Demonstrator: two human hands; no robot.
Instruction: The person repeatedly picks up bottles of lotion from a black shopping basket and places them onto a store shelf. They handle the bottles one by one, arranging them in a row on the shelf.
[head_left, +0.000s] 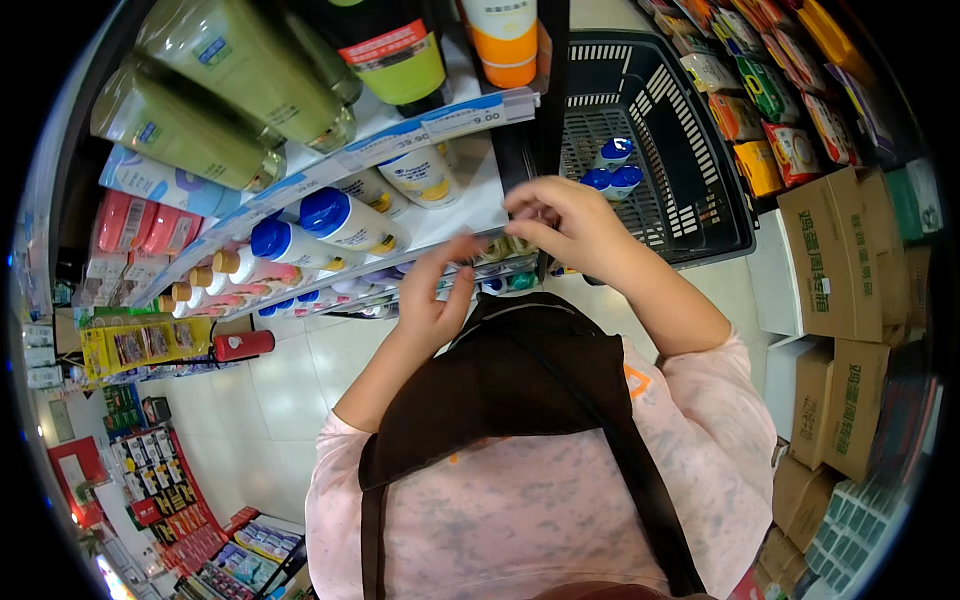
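Observation:
My left hand (437, 294) is in front of a store shelf (469, 191), blurred, with its fingers apart and no object seen in it. Near the shelf's right end is my right hand (574, 223), its fingers loosely curled away from the thumb and nothing visible between them. White shampoo bottles with blue caps (356, 219) stand on the shelf, left of my hands. Another white bottle (421, 178) is further back, its cap hidden by the shelf above. Beyond my right hand, a dark plastic shopping basket (739, 195) holds three blue-capped bottles (624, 181).
Green tubes (259, 82) and an orange-and-white tube (502, 45) fill the upper shelf. Wooden-capped bottles (244, 266) stand further left. Cardboard boxes (832, 255) are stacked at right, below packaged goods (791, 142). A red cylinder (244, 345) juts out at left above the tiled floor (277, 405).

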